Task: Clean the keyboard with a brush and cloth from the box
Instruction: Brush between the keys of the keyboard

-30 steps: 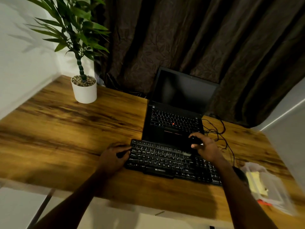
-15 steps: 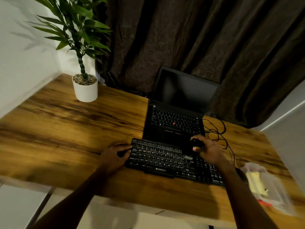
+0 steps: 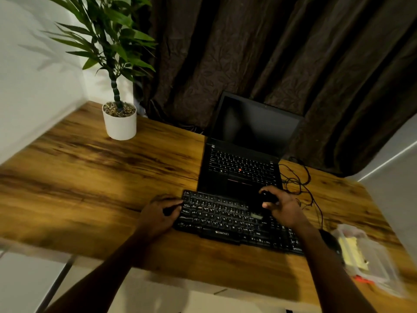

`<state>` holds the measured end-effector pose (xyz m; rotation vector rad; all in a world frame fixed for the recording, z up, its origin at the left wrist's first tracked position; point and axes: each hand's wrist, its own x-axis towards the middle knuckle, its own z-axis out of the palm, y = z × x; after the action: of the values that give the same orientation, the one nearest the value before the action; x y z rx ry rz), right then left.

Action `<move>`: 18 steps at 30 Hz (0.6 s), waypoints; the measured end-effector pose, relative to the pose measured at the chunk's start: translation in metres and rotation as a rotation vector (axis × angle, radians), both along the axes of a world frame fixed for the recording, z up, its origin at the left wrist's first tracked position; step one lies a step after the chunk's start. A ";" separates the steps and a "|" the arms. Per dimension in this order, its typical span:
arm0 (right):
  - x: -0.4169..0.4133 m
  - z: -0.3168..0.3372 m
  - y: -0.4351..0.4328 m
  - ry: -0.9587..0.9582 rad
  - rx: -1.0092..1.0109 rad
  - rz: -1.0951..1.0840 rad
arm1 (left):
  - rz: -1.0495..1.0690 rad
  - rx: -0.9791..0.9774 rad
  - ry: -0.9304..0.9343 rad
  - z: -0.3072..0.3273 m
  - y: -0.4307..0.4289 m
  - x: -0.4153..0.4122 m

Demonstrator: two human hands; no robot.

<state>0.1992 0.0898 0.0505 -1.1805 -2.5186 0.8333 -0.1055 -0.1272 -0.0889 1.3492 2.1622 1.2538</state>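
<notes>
A black keyboard lies on the wooden desk in front of a laptop. My left hand grips the keyboard's left end, thumb and fingers round its edge. My right hand is over the keyboard's right half and holds the dark handle of a brush. A pale patch, apparently the bristles, touches the keys just left of that hand. A clear plastic box sits at the desk's right edge with a yellow cloth inside.
An open black laptop with a dark screen stands right behind the keyboard. Thin black cables lie tangled to its right. A potted plant in a white pot is at the back left. Dark curtains hang behind the desk.
My right hand with the brush has shifted slightly toward me over the keys. My left hand has kept its hold on the keyboard's left end.
</notes>
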 end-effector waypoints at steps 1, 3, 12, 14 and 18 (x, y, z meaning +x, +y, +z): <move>-0.006 -0.002 -0.003 0.013 -0.009 0.017 | -0.003 -0.005 0.002 0.000 0.000 0.000; -0.017 -0.003 -0.009 0.033 -0.016 0.038 | -0.016 -0.012 0.010 0.001 0.000 0.000; -0.002 0.003 -0.003 0.014 -0.018 0.010 | -0.004 -0.041 0.006 0.000 0.002 -0.001; -0.008 0.001 -0.005 0.013 0.000 0.011 | -0.004 -0.026 0.019 0.001 0.002 0.001; -0.040 -0.005 -0.022 0.051 -0.038 0.060 | -0.003 -0.015 0.033 0.005 0.000 0.002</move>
<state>0.1593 0.0681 0.0457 -1.0866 -2.5189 0.9174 -0.1035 -0.1276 -0.0842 1.3768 2.1863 1.2202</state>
